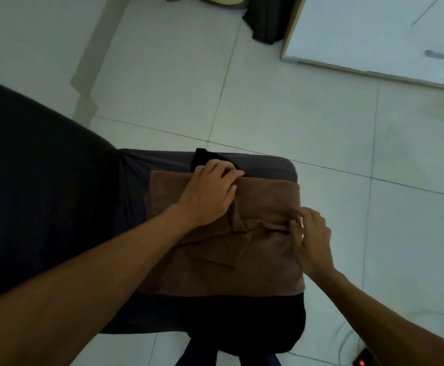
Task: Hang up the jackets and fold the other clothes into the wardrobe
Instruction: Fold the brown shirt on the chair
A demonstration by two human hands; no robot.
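A brown garment (255, 262) lies folded flat on a dark grey padded seat (268, 162). A black garment (205, 157) pokes out from under its far edge, and more black cloth (276, 323) hangs off the near edge. My left hand (207, 194) rests on the far left part of the brown garment, fingers bent over the fold near the black cloth. At the garment's right edge my right hand (310, 239) pinches a crease of the brown fabric.
A large dark sofa part (30, 194) fills the left. White tiled floor (321, 122) surrounds the seat. A white cabinet with a handle (400, 35) stands at the top right, dark cloth (265, 19) beside it. A power strip with a red light (362, 361) lies at the bottom right.
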